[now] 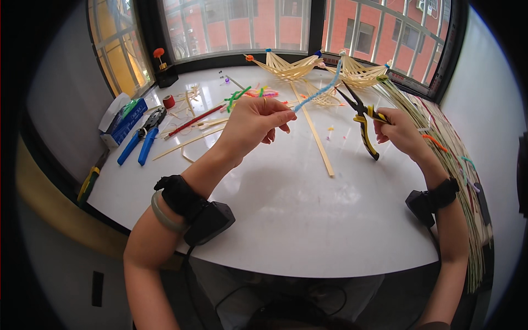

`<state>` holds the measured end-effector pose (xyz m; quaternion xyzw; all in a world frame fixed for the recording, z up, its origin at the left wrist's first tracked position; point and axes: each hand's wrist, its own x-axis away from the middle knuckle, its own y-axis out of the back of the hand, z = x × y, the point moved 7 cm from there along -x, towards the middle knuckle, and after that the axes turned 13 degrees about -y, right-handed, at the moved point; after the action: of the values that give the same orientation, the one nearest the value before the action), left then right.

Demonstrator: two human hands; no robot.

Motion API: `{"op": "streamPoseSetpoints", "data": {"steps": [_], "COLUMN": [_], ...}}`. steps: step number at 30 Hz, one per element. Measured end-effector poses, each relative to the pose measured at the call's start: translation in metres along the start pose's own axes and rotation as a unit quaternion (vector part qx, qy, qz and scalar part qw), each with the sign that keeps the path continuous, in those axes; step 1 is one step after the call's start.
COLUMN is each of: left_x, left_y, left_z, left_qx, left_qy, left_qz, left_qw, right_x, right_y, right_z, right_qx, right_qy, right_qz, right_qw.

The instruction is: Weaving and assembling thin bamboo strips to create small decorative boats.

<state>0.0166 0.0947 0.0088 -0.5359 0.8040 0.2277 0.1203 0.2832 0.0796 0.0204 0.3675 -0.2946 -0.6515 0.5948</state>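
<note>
Pipe cleaner [319, 91] – pliers [363, 118] apart.

Bamboo strip bundle [440, 137] partly behind right hand [399, 132].

This looks like a small craft workplace inside a room of a city building. A white table [308, 220] stands directly against large barred windows [236, 25], and behind them a red brick building [379, 27] is visible. On the table lie thin bamboo strips [316, 135], coloured pipe cleaners [250, 93], blue-handled pliers [140, 140], a red thread spool [169, 101] and woven straw pieces [286, 67] (already partly finished). A big bundle of straw sticks [440, 137] lies along the right edge.
</note>
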Motion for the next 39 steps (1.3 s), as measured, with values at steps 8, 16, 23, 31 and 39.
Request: {"op": "streamPoseSetpoints", "data": {"steps": [8,16,23,31,39], "left_x": [0.004,0.002,0.005,0.007,0.009], "left_y": [-0.008,0.004,-0.008,-0.013,-0.018], "left_z": [-0.003,-0.014,-0.017,-0.008,-0.01], "left_qx": [0.082,0.101,0.04,0.023,0.024], "left_qy": [-0.038,-0.07,-0.078,-0.032,-0.028], "left_qz": [-0.022,-0.076,-0.01,0.022,0.031], "left_qw": [0.996,0.989,0.996,0.999,0.999], "right_x": [0.025,0.048,0.044,0.044,0.043], "right_y": [-0.04,-0.043,-0.042,-0.037,-0.037], "right_z": [0.036,0.068,0.063,0.06,0.059], "right_qx": [-0.42,-0.457,-0.353,-0.261,-0.224], "right_qy": [-0.083,-0.033,-0.03,-0.046,-0.021], "right_qz": [0.286,0.324,0.268,0.194,0.187], "right_qw": [0.858,0.828,0.896,0.945,0.956]}}
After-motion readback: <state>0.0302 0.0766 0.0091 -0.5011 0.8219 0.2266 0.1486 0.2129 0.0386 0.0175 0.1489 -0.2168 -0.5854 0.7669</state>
